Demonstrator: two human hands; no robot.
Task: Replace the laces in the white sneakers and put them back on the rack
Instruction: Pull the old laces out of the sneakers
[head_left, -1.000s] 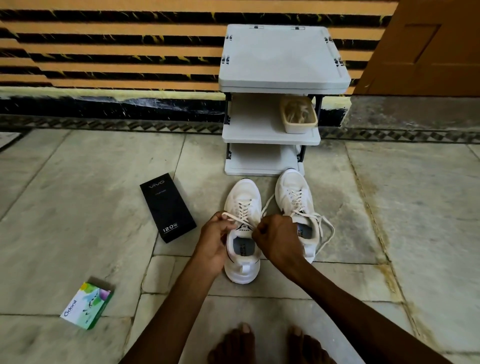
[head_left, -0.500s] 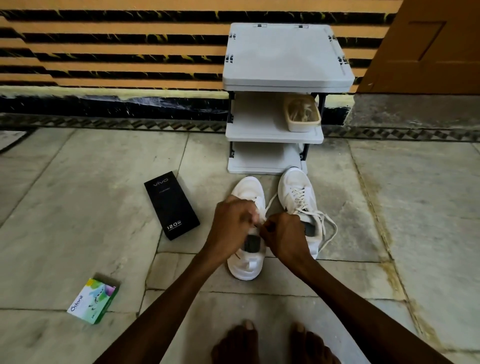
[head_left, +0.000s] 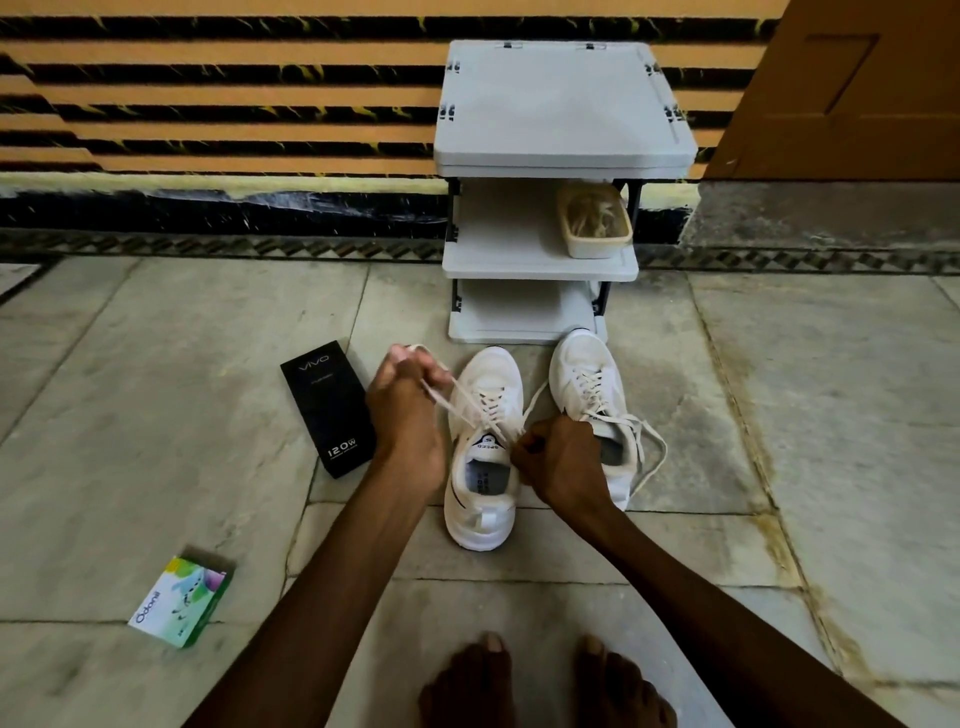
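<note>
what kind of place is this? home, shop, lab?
Probably a home entryway or hallway, though not certain. A small grey shoe rack stands against the striped wall near a wooden door, and a barefoot person laces a white sneaker on the stone floor.

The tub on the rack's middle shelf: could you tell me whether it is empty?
Not empty: the tub holds a tangled brownish heap.
</note>
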